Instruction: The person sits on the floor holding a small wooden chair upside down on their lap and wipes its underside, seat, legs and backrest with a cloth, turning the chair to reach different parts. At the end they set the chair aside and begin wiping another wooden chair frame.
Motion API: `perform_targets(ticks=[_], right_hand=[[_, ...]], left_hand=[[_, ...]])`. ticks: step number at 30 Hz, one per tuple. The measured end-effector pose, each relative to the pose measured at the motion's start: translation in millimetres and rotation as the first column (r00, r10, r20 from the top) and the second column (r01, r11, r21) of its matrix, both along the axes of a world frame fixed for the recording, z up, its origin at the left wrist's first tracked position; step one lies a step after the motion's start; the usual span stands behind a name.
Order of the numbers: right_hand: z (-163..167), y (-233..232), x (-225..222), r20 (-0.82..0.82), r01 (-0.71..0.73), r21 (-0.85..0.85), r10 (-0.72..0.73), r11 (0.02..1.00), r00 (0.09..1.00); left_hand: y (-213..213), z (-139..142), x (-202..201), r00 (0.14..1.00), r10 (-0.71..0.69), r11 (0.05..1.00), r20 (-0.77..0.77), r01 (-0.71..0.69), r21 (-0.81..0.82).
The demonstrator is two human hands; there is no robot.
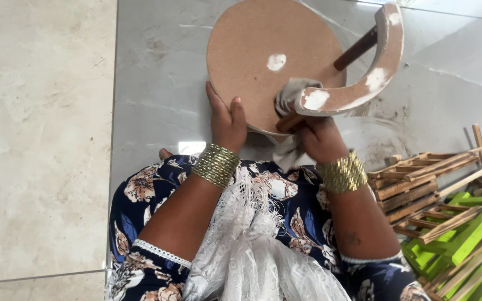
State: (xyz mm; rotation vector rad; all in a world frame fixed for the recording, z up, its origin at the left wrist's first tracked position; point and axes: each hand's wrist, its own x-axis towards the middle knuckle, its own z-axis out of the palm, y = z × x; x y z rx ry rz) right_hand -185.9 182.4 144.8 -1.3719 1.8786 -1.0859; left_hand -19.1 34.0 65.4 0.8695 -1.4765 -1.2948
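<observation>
A small stool with a round brown seat (263,53) lies tipped on the grey floor in front of me. Its curved backrest (372,78), patched with white filler, sits on dark wooden spindles (355,51). My left hand (227,120) grips the near rim of the seat, thumb on top. My right hand (319,136) is closed on a grey cloth (291,95) and presses it against the seat next to the near end of the backrest. Gold bangles circle both wrists.
A pile of small wooden folding frames (419,184), some painted bright green (470,234), lies on the floor at my right. Beige tiles (34,139) cover the floor at my left. My lap carries a floral dress and a white lace shawl (246,251).
</observation>
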Motion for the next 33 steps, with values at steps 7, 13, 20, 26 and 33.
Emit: perform_targets(ticks=[7,13,20,26,33], right_hand=[[15,-123,-26,-0.627,0.152,0.13,-0.037,0.98,0.778],[42,-186,-27,-0.671,0.353,0.19,-0.141,0.916,0.728],[9,-168,-20,-0.595,-0.432,0.056,0.377,0.9,0.709],[11,-105,-31,-0.854,-0.648,-0.244,0.157,0.722,0.496],[-16,33,15,-0.508,0.139,-0.127,-0.184,0.982,0.841]], left_hand=[[4,16,3,0.999,0.0,1.0,0.034,0.0,-0.007],[1,24,4,0.999,0.009,1.0,0.041,-0.009,-0.004],[5,17,1,0.996,0.046,0.999,-0.074,-0.044,0.025],[-1,12,9,0.999,0.018,0.993,-0.049,-0.024,-0.118],[6,6,-7,0.989,-0.002,0.998,-0.149,0.01,0.058]])
